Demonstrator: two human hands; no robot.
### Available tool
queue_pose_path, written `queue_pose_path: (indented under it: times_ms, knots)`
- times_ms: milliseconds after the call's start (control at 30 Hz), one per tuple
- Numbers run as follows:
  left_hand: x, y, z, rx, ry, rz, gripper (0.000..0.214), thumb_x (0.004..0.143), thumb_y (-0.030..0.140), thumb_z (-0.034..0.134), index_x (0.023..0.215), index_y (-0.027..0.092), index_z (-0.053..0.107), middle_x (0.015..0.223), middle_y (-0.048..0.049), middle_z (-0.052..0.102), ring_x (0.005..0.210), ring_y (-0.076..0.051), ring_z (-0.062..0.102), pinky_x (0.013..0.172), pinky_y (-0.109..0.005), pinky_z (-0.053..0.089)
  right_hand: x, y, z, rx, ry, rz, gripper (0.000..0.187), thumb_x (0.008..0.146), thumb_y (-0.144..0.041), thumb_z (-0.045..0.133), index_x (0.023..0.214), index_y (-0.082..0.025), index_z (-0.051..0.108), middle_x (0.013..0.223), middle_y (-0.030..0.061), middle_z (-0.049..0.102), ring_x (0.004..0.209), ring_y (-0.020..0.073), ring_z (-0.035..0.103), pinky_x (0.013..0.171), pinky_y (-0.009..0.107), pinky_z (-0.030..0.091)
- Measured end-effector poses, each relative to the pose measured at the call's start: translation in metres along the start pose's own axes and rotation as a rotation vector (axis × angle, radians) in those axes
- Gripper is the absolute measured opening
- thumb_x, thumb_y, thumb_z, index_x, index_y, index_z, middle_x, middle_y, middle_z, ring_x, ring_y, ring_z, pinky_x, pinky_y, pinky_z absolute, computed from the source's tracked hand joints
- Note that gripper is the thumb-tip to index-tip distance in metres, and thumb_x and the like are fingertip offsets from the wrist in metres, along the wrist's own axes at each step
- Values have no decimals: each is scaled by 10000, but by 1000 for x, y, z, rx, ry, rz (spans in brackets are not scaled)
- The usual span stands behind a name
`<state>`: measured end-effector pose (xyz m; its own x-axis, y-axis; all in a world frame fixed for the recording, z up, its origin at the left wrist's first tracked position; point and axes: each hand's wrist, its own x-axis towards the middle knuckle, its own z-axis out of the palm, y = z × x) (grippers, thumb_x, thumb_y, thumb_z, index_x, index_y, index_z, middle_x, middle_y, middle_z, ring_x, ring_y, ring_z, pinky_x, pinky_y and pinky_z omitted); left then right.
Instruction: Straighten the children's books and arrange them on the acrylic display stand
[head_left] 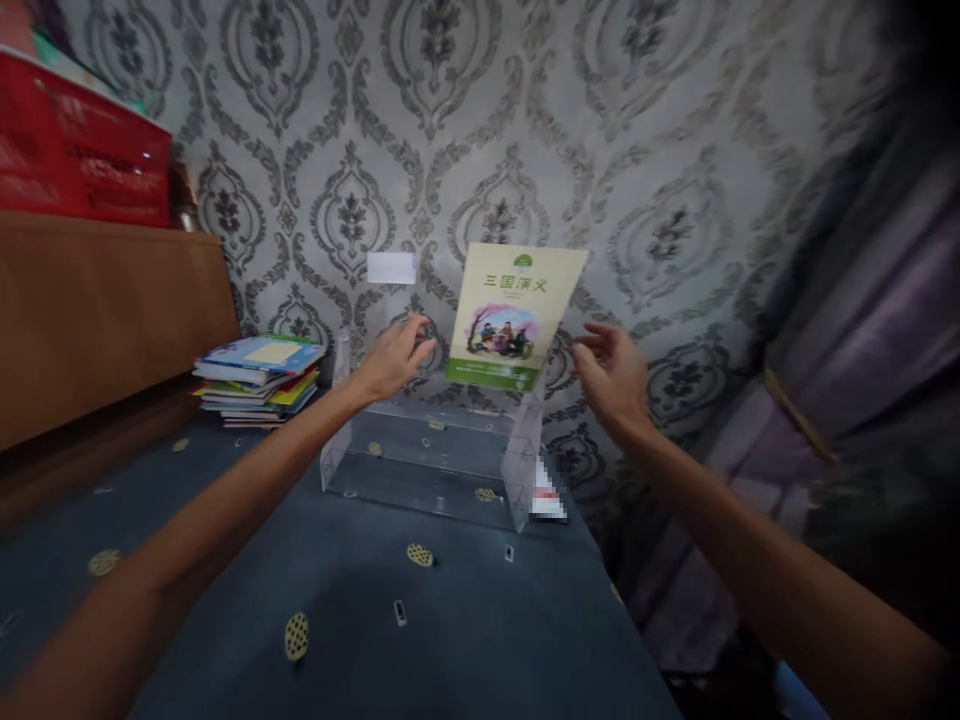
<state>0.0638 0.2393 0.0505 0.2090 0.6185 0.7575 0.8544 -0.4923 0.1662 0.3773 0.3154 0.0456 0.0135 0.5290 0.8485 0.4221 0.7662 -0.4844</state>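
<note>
In the centre of the frame a book (510,315) stands in the right part of a stand (420,470), which sits on the table (465,640) against the wall (600,120). The left hand (394,362) is just left of the book, the right hand (611,375) just right of it. At middle left a pile of books (259,380) lies on the table beside a cabinet (97,320). A box (75,150) sits on the cabinet, upper left; a curtain (862,350) hangs at right

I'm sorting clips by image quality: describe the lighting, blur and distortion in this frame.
Head view: dim, even light, no hard shadows; right hand motion-blurred, left hand less so; book cover legible; corners darken, most at the right; wallpaper pattern bows from wide-angle distortion; a pixelated patch sits beside the stand.
</note>
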Motion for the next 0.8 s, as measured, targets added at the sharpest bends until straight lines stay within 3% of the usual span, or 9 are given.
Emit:
queue_pose_path:
  times_ms: [67,133,200,300,400,467,600,700,800]
  knots:
    - [-21,-16,-16,88,39,-28,357,997,370,406,1255,153,523,1194,-144,659,1151,-264,595,1008,-399,451,-28,-16,-4,12,49,27,278,862,-294,539,1110,-186,603,986,157,703,849,275,683,632,397,561]
    - [-39,-43,-37,175,85,-123,352,996,367,396,1235,150,536,1217,-149,647,1159,-263,582,1034,-395,433,-62,-32,-4,17,-34,-2,227,896,-328,528,1069,-218,625,914,132,714,757,267,686,584,395,551]
    - [-53,-79,-58,285,118,-311,378,1002,366,359,1247,134,529,1240,-162,633,1192,-266,562,1052,-385,420,-99,-47,-1,3,-191,-46,206,913,-350,527,1056,-255,642,859,84,724,713,254,693,589,393,563]
    - [-75,-132,-81,453,-44,-572,440,991,327,315,1330,97,476,1336,-178,592,1241,-273,545,1065,-385,416,-156,-62,14,52,-423,-73,203,929,-315,507,1051,-293,667,812,51,739,662,241,703,588,381,581]
    - [-99,-164,-86,503,-181,-630,524,875,344,530,1333,91,505,1353,-215,589,1278,-351,524,1057,-462,421,-205,-73,33,115,-617,-89,252,943,-258,470,1043,-311,694,843,39,757,754,245,738,691,387,606]
    - [-111,-173,-79,538,-260,-633,591,821,333,598,1363,120,497,1414,-229,548,1347,-392,459,1069,-542,393,-231,-80,45,131,-686,-49,277,952,-245,446,1023,-305,707,869,37,766,796,243,749,726,378,610]
    - [-120,-179,-60,623,-328,-607,577,878,298,525,1430,159,430,1502,-235,460,1441,-406,325,1083,-667,294,-266,-86,59,170,-771,3,304,961,-251,431,1046,-317,715,947,35,778,882,236,756,777,358,616]
    - [-114,-182,-53,684,-348,-590,455,939,284,438,1373,157,488,1425,-248,526,1378,-400,408,1075,-684,267,-279,-83,62,162,-755,33,291,967,-303,445,1023,-325,730,975,39,780,922,251,756,803,374,622]
    - [-109,-185,-55,734,-373,-558,383,953,200,378,1282,141,565,1294,-238,614,1260,-381,529,1087,-667,236,-283,-76,63,177,-737,93,291,971,-358,448,1008,-320,735,870,34,775,807,251,761,749,380,630]
